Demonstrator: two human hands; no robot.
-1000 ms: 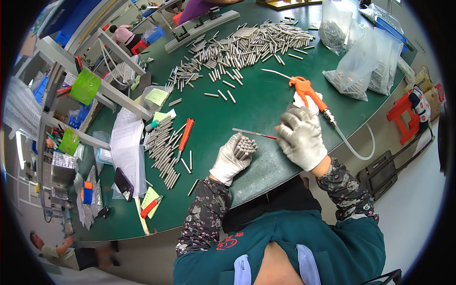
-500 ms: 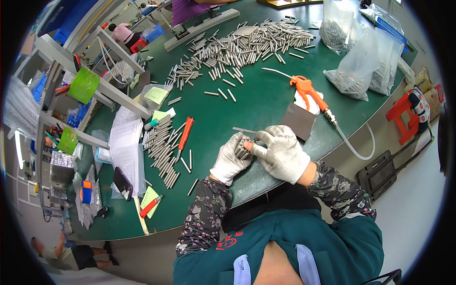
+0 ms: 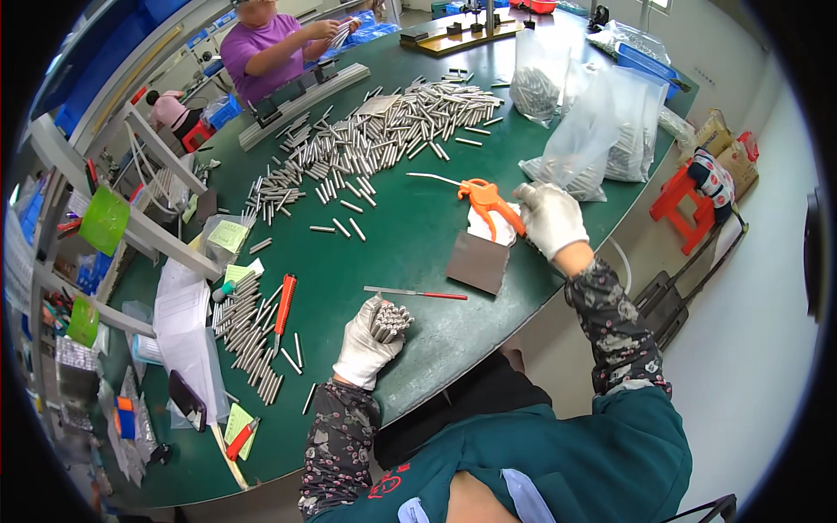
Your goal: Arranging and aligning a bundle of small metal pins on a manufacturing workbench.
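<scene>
To your left, a dark phone is overlapping some white sheets of paper, and nearer you a red-handled cutter is resting on a yellow-green note. Farther left, an orange-and-blue roll is sitting on the green table, while 2 bright green cards are showing on the grey rack. Across from you, a person in a purple shirt is holding thin pale pieces. A blue tray is standing at the table's far right, and beyond that side a red stool and a black trolley are standing near each other on your right.
</scene>
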